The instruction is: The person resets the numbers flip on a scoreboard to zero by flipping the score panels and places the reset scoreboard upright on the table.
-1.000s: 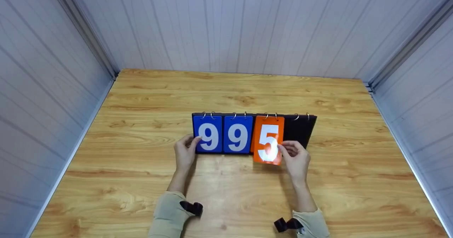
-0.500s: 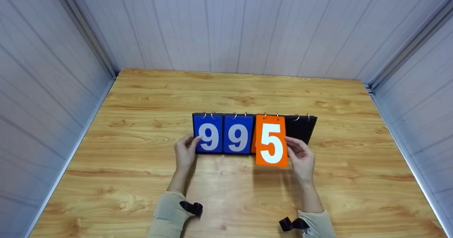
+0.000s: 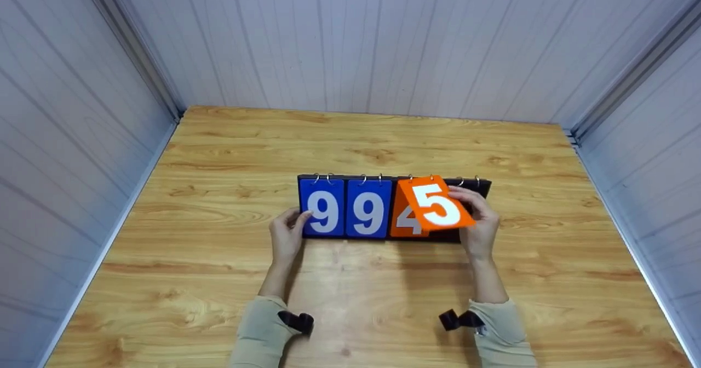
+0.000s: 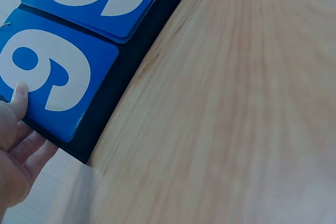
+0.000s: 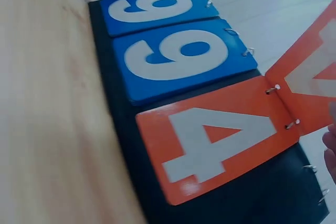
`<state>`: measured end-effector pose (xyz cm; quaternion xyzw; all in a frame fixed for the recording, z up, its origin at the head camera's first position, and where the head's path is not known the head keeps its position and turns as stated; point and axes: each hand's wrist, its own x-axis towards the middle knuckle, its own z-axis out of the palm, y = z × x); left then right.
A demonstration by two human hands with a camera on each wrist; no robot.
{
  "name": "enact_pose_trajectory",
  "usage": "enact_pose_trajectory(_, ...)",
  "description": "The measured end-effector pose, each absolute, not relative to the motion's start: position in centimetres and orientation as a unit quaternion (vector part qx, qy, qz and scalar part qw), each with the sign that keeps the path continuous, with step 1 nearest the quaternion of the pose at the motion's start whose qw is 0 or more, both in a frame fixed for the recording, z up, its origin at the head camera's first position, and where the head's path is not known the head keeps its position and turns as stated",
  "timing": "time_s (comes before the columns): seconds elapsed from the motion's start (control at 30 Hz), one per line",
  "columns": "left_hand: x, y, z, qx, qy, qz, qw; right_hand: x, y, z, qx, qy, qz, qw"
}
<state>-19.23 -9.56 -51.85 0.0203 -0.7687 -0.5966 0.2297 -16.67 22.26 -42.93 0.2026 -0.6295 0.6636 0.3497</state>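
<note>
White walls stood around the wooden desk (image 3: pixel 350 280), and a black flip board (image 3: pixel 468 193) with number cards lay flat on it near the middle. A second before, the orange card with the 5 (image 3: pixel 438 206) hung down flat over its spot on the board. Now the right hand (image 3: pixel 479 220) had lifted it up and back on its rings, so it stood tilted in the air. Its fingers were curled around the right edge of the card and held it tight. Under it an orange card with a 4 (image 3: pixel 408 223) had come into sight, lying flat on the board.

The left hand (image 3: pixel 286 235) had not moved. It held the left end of the board, with the thumb resting on the first blue 9 card (image 3: pixel 322 210). The second blue 9 card (image 3: pixel 368 210) lay just beside that one, and neither had changed.

It looked like the 5 was being flipped away, so the board would soon show 994. The last spot on the right showed only black.
</note>
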Motion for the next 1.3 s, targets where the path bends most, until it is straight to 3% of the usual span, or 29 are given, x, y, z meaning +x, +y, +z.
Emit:
enact_pose_trajectory(0.2,-19.3,-9.6,-51.8,0.022,-0.765,-0.601,0.229,-18.7,22.2,-40.9,0.212,-0.646,0.612,0.404)
enact_pose_trajectory(0.37,-19.1,-9.5,-51.7,0.019,-0.764,-0.605,0.225,-20.0,21.9,-39.5,0.179,-0.672,0.589,0.412)
enact_pose_trajectory(0.6,-17.8,-8.8,-48.9,0.015,-0.769,-0.597,0.23,-22.0,21.6,-38.2,0.126,-0.73,0.545,0.393)
enact_pose_trajectory(0.8,-17.4,-8.7,-48.3,0.012,-0.769,-0.596,0.232,-24.9,22.4,-39.7,0.096,-0.768,0.506,0.382)
enact_pose_trajectory(1.07,-17.6,-8.7,-48.5,0.013,-0.772,-0.593,0.231,-26.7,22.6,-40.3,0.065,-0.817,0.473,0.324)
enact_pose_trajectory(1.3,-19.6,-9.5,-51.9,0.019,-0.764,-0.606,0.222,-27.0,22.8,-40.5,0.06,-0.841,0.459,0.281)
